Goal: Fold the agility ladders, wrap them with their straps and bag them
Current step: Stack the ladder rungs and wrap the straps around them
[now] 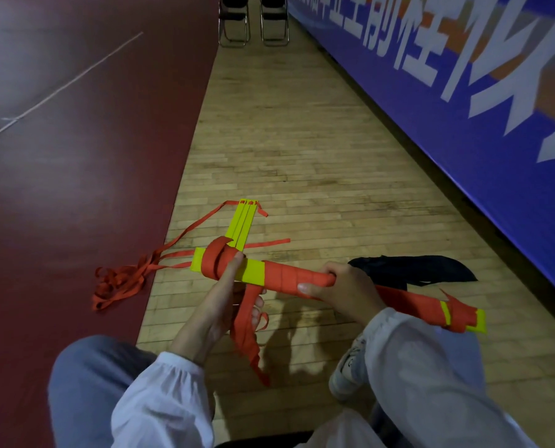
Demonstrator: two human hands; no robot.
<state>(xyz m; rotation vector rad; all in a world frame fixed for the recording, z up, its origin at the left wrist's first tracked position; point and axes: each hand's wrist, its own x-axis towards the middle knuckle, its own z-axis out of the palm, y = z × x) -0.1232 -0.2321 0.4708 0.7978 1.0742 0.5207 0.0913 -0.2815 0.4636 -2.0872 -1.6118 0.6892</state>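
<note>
A folded agility ladder bundle (pixel 286 274), yellow rungs wound with orange strap, is held level in front of me. My right hand (pixel 344 291) grips its middle. My left hand (pixel 224 302) holds the loose orange strap end (pixel 247 331) under the bundle, with the thumb pressing the wrapped strap near the left end. A second ladder (pixel 242 224) of stacked yellow rungs lies on the wooden floor beyond, its orange straps (pixel 121 281) trailing in a tangled heap to the left. A black bag (pixel 412 271) lies on the floor behind my right hand.
A blue banner wall (pixel 463 92) runs along the right side. A dark red court surface (pixel 75 156) borders the wooden strip (pixel 302 140) on the left. Two folding chairs (pixel 253 24) stand at the far end. My knees and a white shoe (pixel 347 370) are below.
</note>
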